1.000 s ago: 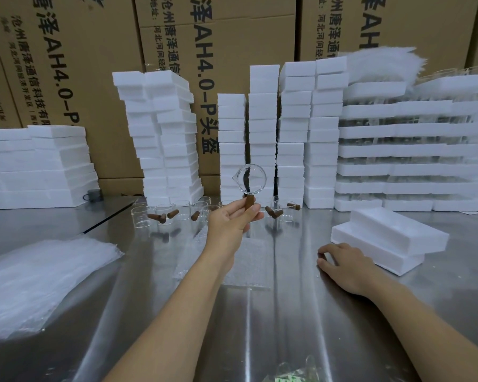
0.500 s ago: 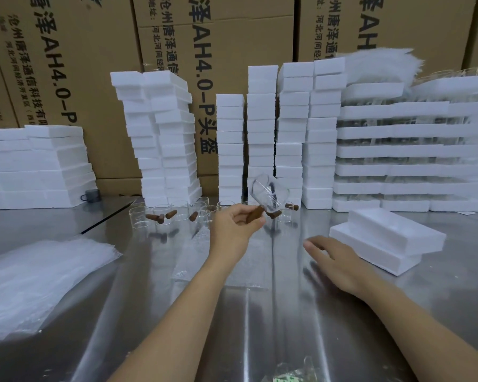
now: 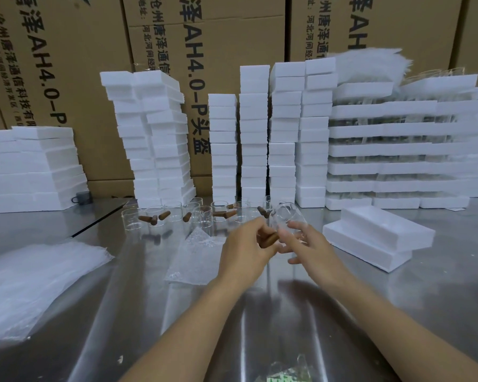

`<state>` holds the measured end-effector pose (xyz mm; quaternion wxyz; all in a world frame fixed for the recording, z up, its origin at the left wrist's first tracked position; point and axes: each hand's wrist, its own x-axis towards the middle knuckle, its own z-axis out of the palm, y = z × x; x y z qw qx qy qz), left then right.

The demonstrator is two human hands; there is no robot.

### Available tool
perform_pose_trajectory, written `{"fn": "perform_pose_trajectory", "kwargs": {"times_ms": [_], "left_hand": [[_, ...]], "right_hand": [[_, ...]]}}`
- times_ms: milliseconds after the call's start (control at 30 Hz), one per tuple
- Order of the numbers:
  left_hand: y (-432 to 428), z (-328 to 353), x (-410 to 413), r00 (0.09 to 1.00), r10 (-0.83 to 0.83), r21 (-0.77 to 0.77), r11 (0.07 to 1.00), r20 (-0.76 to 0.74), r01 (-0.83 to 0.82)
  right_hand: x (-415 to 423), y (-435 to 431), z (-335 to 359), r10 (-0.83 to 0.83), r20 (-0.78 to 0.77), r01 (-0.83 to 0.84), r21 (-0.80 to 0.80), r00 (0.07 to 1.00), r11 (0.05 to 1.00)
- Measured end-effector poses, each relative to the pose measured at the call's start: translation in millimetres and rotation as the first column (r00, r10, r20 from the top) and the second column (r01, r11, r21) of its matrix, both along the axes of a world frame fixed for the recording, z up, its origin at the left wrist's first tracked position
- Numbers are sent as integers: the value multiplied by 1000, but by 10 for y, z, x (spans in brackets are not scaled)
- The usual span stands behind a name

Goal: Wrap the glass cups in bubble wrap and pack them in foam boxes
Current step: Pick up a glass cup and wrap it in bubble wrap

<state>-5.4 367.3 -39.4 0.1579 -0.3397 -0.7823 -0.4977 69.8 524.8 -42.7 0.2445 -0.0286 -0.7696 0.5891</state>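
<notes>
Right hand (image 3: 312,244) reached glass cup (image 3: 286,216) beside foam boxes (image 3: 378,230).

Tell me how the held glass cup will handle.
Likely fragile and slippery: the glass cup looks thin, clear and smooth. Probably light, since the left hand holds it up by its wooden handle. Laid sideways, its round body might roll.

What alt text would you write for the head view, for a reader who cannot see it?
A person's left hand grips a glass cup by its brown handle while the right hand touches the glass, near a bubble wrap sheet on a steel table. More cups and stacked white foam boxes stand behind.
</notes>
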Motion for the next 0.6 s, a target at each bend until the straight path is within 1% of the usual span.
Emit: {"fn": "perform_pose_trajectory", "kwargs": {"times_ms": [67,167,267,400,433,467,500,533,567,600], "left_hand": [[35,-14,67,999,15,-43,999,-36,-16],[58,-9,98,1000,-25,-35,999,-3,25],[56,7,81,989,-122,-15,992,83,124],[57,57,63,964,-107,24,994,245,104],[53,85,68,943,-116,46,993,313,107],[49,109,69,900,-165,96,986,403,138],[47,132,73,826,-249,188,966,506,176],[45,147,76,731,-337,287,937,593,200],[41,155,80,657,-400,360,910,639,204],[38,156,79,625,-428,394,897,653,202]], "right_hand": [[2,-32,27,10,-4,-11,-50,1000,999],[19,-43,57,6,-16,-8,-99,1000,995],[19,-23,68,-6,-49,0,-127,999,992],[-11,16,50,-22,-61,17,-93,998,996],[-22,32,42,-23,-60,18,-87,998,996],[-37,54,37,-18,-58,13,-93,998,996],[-47,79,34,-5,-54,-1,-107,999,994],[-53,101,38,13,-49,-18,-121,999,993],[-53,120,44,27,-42,-32,-127,999,991],[-53,134,51,35,-39,-39,-129,999,991]]}}
